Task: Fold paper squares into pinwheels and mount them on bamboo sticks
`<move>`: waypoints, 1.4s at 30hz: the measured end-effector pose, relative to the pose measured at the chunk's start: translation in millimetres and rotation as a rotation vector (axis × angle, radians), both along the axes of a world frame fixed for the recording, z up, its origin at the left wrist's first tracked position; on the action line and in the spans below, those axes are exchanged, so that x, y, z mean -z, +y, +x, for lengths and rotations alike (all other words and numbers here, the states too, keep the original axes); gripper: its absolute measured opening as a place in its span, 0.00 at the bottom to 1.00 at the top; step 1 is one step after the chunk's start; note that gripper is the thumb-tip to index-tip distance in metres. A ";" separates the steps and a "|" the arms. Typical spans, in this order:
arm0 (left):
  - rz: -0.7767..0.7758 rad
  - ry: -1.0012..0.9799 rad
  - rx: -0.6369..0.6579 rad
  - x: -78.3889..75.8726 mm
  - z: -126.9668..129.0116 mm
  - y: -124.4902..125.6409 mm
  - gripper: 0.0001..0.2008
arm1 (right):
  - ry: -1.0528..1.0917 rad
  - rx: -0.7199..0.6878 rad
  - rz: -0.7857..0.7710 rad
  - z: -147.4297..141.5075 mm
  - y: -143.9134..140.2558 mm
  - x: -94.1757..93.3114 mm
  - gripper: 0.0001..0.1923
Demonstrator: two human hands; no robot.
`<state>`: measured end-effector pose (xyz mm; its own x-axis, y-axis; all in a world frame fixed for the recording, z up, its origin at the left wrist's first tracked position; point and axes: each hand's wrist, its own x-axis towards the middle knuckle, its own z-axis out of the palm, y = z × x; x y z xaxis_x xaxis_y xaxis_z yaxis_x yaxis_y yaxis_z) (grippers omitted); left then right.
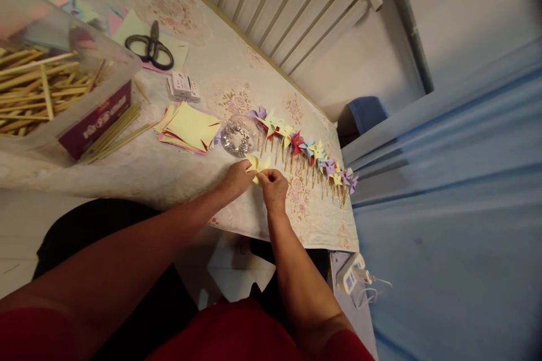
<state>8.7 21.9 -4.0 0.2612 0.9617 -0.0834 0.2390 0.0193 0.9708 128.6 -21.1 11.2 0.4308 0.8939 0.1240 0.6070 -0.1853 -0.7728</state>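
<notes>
Left hand point(237, 179) and right hand point(273, 187) both pinch the yellow paper piece point(257, 165) closed-fingered, at the table's near edge, steadying its folded corners; finished pinwheels point(309, 152) lie rowed to the right; the paper stack point(189, 127) sits left, within reach.

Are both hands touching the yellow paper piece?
Touching. The head view shows the left hand and right hand both pinching the folded yellow paper piece between their fingers, no gap visible.

Yellow paper piece point(257, 164) — floral-patterned pale tablecloth point(186, 175) — black-handled scissors point(149, 47).
</notes>
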 end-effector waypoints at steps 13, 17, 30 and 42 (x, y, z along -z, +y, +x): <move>-0.036 -0.210 0.043 2.8 1.0 -1.2 0.06 | 0.497 -0.013 -0.021 7.1 -2.8 6.6 0.16; -0.065 -0.275 0.032 5.1 2.0 -0.3 0.11 | 0.492 -0.026 -0.015 8.6 -1.2 6.8 0.14; -0.110 -0.427 0.080 13.4 7.6 1.4 0.14 | 0.506 -0.093 -0.062 15.6 -1.1 8.1 0.14; -0.240 -0.459 0.102 -3.7 0.2 -6.1 0.03 | 0.525 -0.082 -0.073 15.0 -1.9 1.3 0.14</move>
